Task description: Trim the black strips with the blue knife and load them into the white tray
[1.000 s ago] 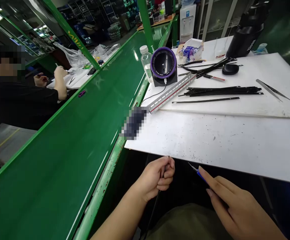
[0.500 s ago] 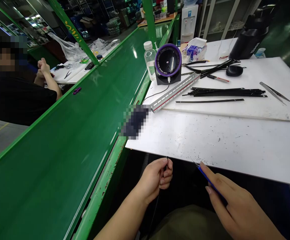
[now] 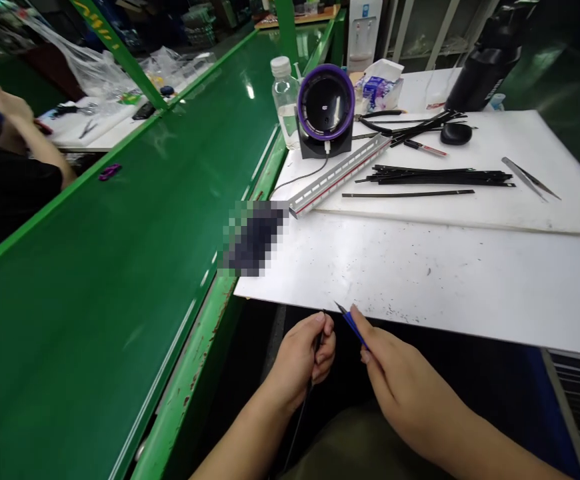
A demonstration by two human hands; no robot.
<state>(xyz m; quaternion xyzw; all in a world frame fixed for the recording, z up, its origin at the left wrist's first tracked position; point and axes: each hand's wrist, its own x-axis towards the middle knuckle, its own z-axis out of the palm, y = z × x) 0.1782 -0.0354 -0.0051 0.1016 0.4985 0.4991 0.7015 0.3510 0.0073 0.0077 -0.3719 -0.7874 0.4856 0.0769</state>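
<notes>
Just off the near edge of the white table, my left hand (image 3: 304, 357) is closed around a thin black cable (image 3: 302, 423). Its tip pokes out above my thumb, and the rest hangs down toward my lap. My right hand (image 3: 395, 373) pinches blue tweezers (image 3: 354, 328), whose fine dark points aim up and left, close to the left hand but apart from the cable tip. Farther up the table lie a bundle of flat black strips (image 3: 435, 176) and a single strip (image 3: 407, 194); neither hand touches them.
A purple-rimmed fan (image 3: 326, 103), a clear bottle (image 3: 285, 100), a slotted metal channel (image 3: 340, 175) and metal tweezers (image 3: 530, 179) are on the table (image 3: 470, 280). Along the left runs a green conveyor (image 3: 120, 287) carrying a small purple part (image 3: 109, 172). Beyond it sits another person.
My right hand has moved left with the blue tweezers, bringing their points close to the left hand. My left hand keeps its grip on the cable. The view has shifted slightly.
</notes>
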